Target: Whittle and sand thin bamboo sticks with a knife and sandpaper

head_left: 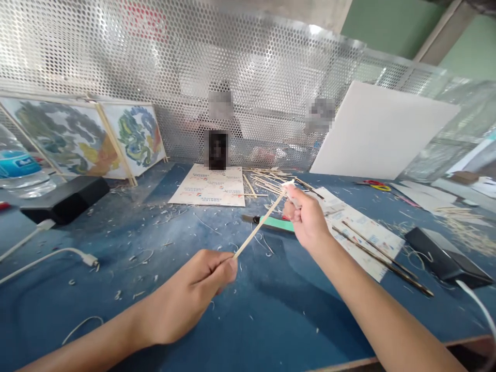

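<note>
the left hand (pixel 194 294) pinches one end of the thin stick (pixel 258 227) above the table (pixel 271 325); the right hand (pixel 310 217) grips a pale scrap (pixel 289 186) at the other. light, even pressure suits it.

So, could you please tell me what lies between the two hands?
In the head view, a thin pale stick runs from the left hand to the right hand, holding a white piece.

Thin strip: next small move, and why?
Perhaps ease the right hand and its white piece down the thin strip toward the left hand: they meet the strip's far end, the left grips the near end, and the stretch between is bare.
</note>
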`<state>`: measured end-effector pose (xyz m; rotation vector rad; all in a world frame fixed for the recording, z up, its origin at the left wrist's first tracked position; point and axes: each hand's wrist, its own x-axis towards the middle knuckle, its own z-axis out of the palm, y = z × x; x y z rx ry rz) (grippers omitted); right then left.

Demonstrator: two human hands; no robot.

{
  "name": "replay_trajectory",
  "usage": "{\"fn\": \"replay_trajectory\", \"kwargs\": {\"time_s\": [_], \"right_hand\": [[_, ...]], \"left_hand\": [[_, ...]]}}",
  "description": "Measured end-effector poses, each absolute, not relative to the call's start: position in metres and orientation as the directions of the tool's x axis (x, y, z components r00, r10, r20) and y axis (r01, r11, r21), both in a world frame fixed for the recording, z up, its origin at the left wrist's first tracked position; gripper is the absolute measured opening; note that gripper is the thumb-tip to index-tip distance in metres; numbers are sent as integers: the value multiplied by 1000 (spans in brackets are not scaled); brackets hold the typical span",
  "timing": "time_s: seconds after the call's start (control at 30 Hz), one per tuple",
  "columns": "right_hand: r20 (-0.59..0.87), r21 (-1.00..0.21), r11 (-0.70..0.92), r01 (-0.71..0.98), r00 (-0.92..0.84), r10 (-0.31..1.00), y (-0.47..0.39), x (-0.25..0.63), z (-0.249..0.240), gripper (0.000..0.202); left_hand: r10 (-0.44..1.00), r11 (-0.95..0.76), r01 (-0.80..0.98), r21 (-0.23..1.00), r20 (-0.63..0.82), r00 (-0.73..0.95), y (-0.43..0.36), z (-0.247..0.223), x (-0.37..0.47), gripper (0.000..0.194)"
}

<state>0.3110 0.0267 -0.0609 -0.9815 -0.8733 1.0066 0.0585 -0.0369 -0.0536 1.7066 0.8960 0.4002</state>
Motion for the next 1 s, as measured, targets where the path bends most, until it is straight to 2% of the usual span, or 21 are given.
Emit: {"fn": "replay_trajectory", "kwargs": {"time_s": [0.07,0.23,0.3,0.43,0.6,0.7,0.77,0.9,1.0], "right_hand": [[140,-944,208,-256,260,956,26,311,-60,24],[96,-985,68,-160,-179,979,-3,271,-67,30],[70,-991,39,-125,-250,966,-14,258,-69,33],[89,-993,69,-100,-210,974,-15,258,-67,32],[144,-956,181,-230,168,975,14,292,-62,23],[151,-948,213,-235,258,954,22,301,-63,25],[147,-956,192,-221,202,968,19,295,-66,28],[76,-978,57,-201,-88,993,1,270,-72,36],[53,-988,19,-154,-214,975,-10,260,-72,38]], "left_hand": [[737,-100,366,925,-178,652,-36,-54,59,46],[774,-106,356,929,-148,616,-29,-57,59,46],[788,-110,359,927,-139,600,-28,-58,59,46],[795,-102,364,926,-144,589,-30,-58,59,45],[757,-104,381,919,-175,629,-34,-53,59,45],[724,-116,416,902,-211,657,-35,-50,59,47],[723,-105,416,903,-218,655,-34,-50,59,47],[762,-72,375,924,-191,618,-32,-55,59,47],[786,-46,344,938,-179,592,-31,-58,59,46]]}}
